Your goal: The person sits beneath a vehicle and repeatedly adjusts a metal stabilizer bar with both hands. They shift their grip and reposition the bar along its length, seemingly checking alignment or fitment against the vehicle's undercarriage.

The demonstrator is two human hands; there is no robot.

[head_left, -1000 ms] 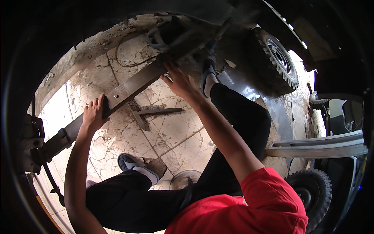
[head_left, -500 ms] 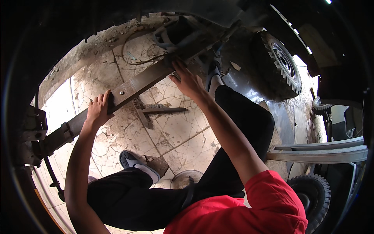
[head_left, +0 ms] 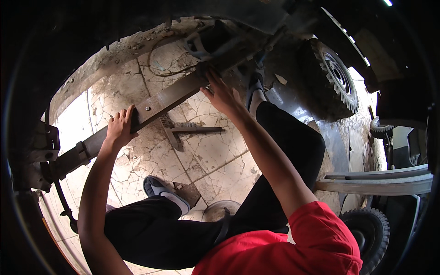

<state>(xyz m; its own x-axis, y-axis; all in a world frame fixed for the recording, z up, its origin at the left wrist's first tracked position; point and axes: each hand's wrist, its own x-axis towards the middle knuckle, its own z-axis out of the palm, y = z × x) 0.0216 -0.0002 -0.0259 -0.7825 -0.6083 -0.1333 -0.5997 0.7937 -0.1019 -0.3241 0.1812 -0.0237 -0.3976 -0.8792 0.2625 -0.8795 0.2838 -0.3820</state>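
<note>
A long, rusty leaf spring runs diagonally from lower left to upper right under a vehicle. My left hand grips its edge near a bolt head, fingers curled over the top. My right hand presses on the spring further up, by the axle mount, with fingers spread against the metal. Both arms reach up from a red sleeve at the bottom.
A metal T-shaped tool lies on the cracked tile floor below the spring. My legs in black trousers and a grey-and-white shoe are stretched out. A knobby tyre stands at upper right, another at lower right, metal bars beside it.
Both hands have stayed on the leaf spring; the view has shifted slightly, and my right hand has slid a little along the spring toward the axle.
</note>
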